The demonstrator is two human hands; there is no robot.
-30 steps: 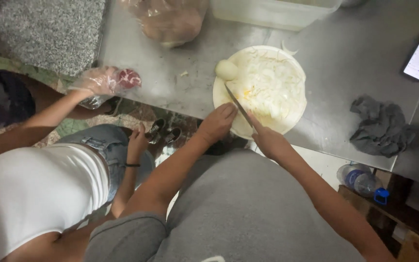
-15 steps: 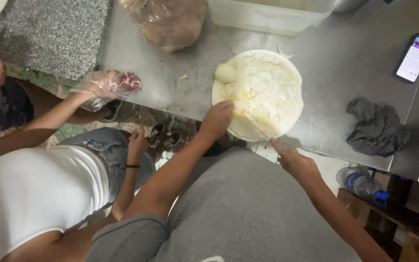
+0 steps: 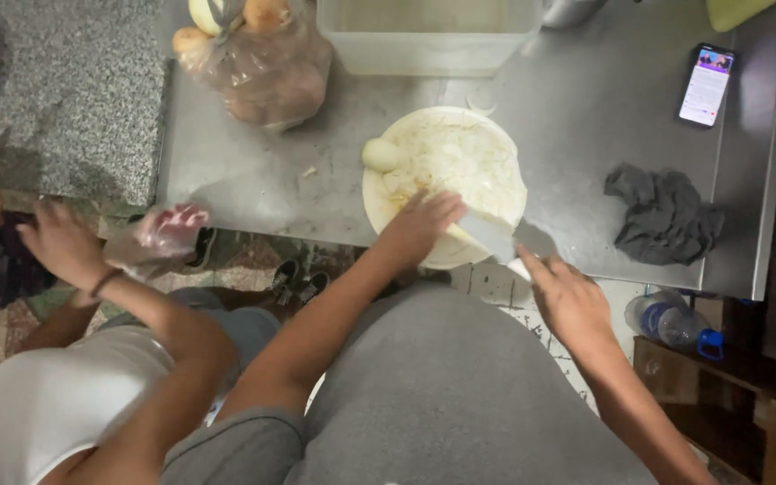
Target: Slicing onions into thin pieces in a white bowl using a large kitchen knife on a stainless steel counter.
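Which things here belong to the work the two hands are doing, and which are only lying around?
In use:
- left hand on the round cutting board
- right hand holding the knife
- peeled onion at the board's edge

Lying about:
- phone
- dark cloth
- clear plastic tub
- bag of produce
- plastic bottle below the table

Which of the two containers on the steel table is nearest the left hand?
The round white bowl; the left hand rests on its rim, while the rectangular tub sits farther back.
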